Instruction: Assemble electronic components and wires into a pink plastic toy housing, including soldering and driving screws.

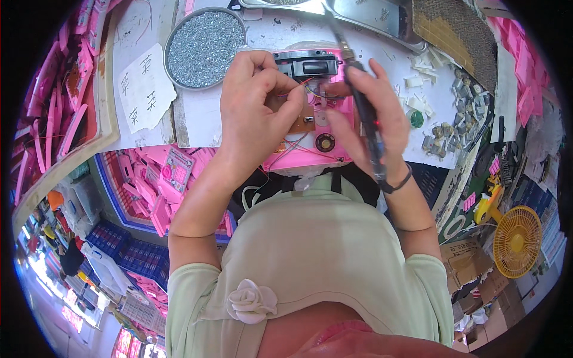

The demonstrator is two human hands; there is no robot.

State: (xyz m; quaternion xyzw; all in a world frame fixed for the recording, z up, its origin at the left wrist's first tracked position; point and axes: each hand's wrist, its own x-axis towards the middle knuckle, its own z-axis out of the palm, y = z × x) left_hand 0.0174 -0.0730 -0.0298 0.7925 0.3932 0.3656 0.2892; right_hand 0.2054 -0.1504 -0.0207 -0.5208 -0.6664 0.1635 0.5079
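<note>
Near the top centre of the frame, a pink plastic casing (334, 152) is lying open on the white worktop (262, 30), its inside facing up, with a black rectangular part (313, 64) seated at its upper end and a small round black speaker (324, 142) lower down. The left hand (253, 110) is curling over the left half of the casing, thumb and fingertips pinching closed around a brown circuit board (303, 122) and the thin red wires (298, 146) trailing from it; the board is sitting just under the thumb, peeking out at the hand's right edge. The right hand (370, 116) is wrapping around a dark pen-shaped electric screwdriver (364, 113), which is running diagonally through the fist from the upper centre down toward the wrist, where a black band (397, 184) is sitting. The fingers of that hand are reaching left over the casing's middle, almost meeting the left hand.

A round metal dish of silver screws (204, 48) is resting in the upper left, just beside the left hand. Small grey metal parts (444, 128) are lying scattered at the right of the worktop. Pink casings (161, 179) are filling a bin at the lower left, and a yellow fan (518, 240) is standing at the right edge.
</note>
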